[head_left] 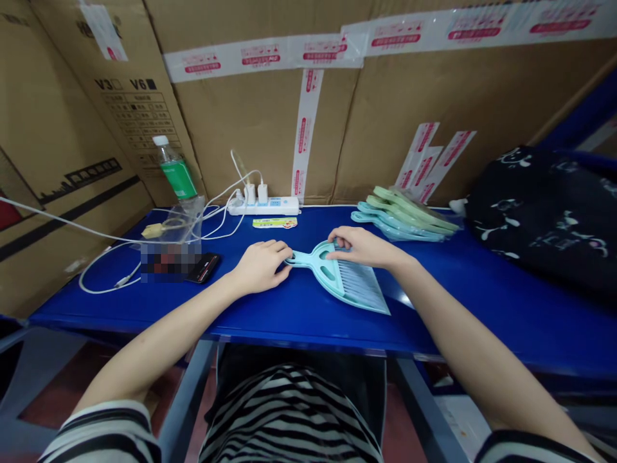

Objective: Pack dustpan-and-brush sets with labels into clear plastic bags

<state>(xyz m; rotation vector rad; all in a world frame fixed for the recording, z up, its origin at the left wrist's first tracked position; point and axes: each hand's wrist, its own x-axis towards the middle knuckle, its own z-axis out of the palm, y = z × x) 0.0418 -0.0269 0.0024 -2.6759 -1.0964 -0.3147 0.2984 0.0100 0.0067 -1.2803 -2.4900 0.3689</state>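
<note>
A light-blue hand brush (349, 273) lies flat, nested in a matching dustpan (373, 305), on the blue table. Its bristles point to the right and the two handles overlap at the left. My left hand (260, 267) grips the end of the handles, thumb on the near side and fingers on the far side. At the far edge of the brush head, my right hand (359, 246) has its fingers curled and pressed on the brush and the dustpan rim. Its exact fingertip contact is partly hidden.
Bagged green and blue dustpan sets (405, 215) are stacked at the back right, beside a dark patterned bag (540, 218). A power strip (265, 206), small packet (274, 223), green-labelled bottle (178, 173), cables and a black phone-like object (203, 267) are behind and left. Cardboard (260, 122) walls the back.
</note>
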